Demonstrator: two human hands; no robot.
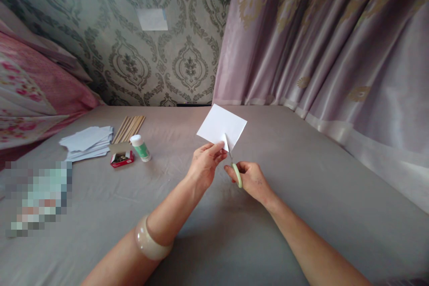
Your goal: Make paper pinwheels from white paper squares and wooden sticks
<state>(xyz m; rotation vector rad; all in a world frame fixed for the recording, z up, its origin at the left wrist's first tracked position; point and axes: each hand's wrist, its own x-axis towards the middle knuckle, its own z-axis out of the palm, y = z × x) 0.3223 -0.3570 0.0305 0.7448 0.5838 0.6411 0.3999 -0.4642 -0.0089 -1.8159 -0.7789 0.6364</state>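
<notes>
The left hand (203, 164) pinches the white paper (217, 123), which extends toward one o'clock, between its fingers; at the paper's five o'clock, the right hand (252, 179) has fingers curled around the scissors (237, 176).

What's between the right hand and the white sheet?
The green-handled scissors: held in the right hand, with their blade end up at the white sheet, near its bottom corner. The head view shows it.

One head-worn view — facing forward and down.
</notes>
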